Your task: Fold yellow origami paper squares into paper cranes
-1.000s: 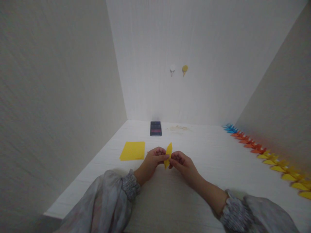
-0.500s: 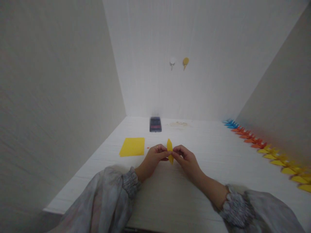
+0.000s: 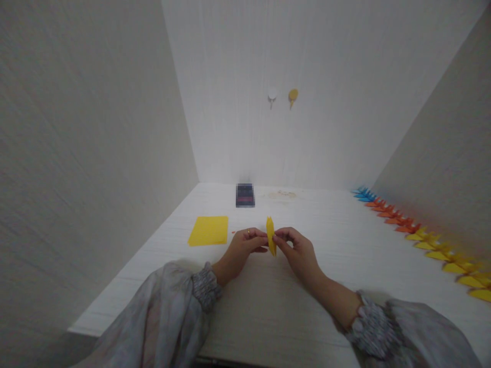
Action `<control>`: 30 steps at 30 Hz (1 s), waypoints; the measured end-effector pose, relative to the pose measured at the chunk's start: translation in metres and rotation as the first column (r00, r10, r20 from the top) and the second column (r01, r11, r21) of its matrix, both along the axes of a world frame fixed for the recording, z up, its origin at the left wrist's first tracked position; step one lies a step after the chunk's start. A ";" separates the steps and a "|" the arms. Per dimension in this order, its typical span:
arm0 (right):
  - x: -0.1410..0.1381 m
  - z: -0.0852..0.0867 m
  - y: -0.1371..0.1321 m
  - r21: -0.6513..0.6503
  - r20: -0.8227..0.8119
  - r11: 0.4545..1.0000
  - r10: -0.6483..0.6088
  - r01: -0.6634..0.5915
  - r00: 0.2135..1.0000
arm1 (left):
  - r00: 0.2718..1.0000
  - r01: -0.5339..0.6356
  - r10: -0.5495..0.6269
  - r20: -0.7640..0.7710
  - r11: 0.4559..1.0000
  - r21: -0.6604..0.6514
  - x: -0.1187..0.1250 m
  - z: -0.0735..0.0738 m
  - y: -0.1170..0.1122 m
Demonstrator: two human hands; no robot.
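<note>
A narrow piece of folded yellow paper (image 3: 270,236) stands nearly upright between my two hands, above the white table. My left hand (image 3: 245,248) pinches its left side, with the fingertips partly behind the paper. From the right, my right hand (image 3: 297,248) grips the paper's edge between thumb and fingers. To the left of my left hand lies a stack of square yellow paper (image 3: 209,230). A tiny orange scrap (image 3: 233,232) sits between that stack and my left hand.
A dark blurred rectangular object (image 3: 245,196) lies near the back wall. Along the right wall runs a row of folded paper cranes (image 3: 429,244) in blue, orange and yellow. Two hooks (image 3: 293,96) are fixed to the back wall. The white table (image 3: 245,322) reaches toward me.
The folded yellow paper has turned and looks thinner, showing its edge more. It has shifted slightly right with my right hand. My left hand has barely moved.
</note>
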State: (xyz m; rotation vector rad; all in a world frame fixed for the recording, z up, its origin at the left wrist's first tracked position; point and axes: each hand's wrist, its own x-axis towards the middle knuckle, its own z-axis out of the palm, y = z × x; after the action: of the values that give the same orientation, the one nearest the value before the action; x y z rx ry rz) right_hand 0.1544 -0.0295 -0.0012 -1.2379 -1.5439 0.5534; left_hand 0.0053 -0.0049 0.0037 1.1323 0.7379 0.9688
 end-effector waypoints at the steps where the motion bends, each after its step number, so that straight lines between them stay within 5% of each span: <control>1: 0.000 -0.001 0.000 -0.006 -0.010 1.000 -0.001 0.001 1.000 | 1.000 0.002 -0.002 0.001 1.000 0.002 0.000 0.000 0.000; 11: 0.000 0.002 -0.001 -0.006 -0.025 1.000 0.022 -0.022 0.999 | 0.995 -0.031 0.033 -0.096 0.999 0.029 0.001 0.002 0.000; 24: -0.006 0.004 0.000 0.008 0.102 0.999 0.041 -0.042 0.994 | 0.899 -0.136 0.273 -0.341 0.917 0.375 0.000 -0.010 0.002; 30: -0.008 0.006 -0.001 -0.005 0.164 1.000 0.005 -0.004 0.986 | 0.878 -0.066 0.287 -0.384 0.866 0.496 0.001 -0.006 -0.002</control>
State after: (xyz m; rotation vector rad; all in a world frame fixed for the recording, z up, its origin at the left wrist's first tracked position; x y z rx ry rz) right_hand 0.1468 -0.0310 0.0051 -1.3105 -1.6837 0.4678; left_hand 0.0058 -0.0066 -0.0021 1.7812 1.0275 1.0939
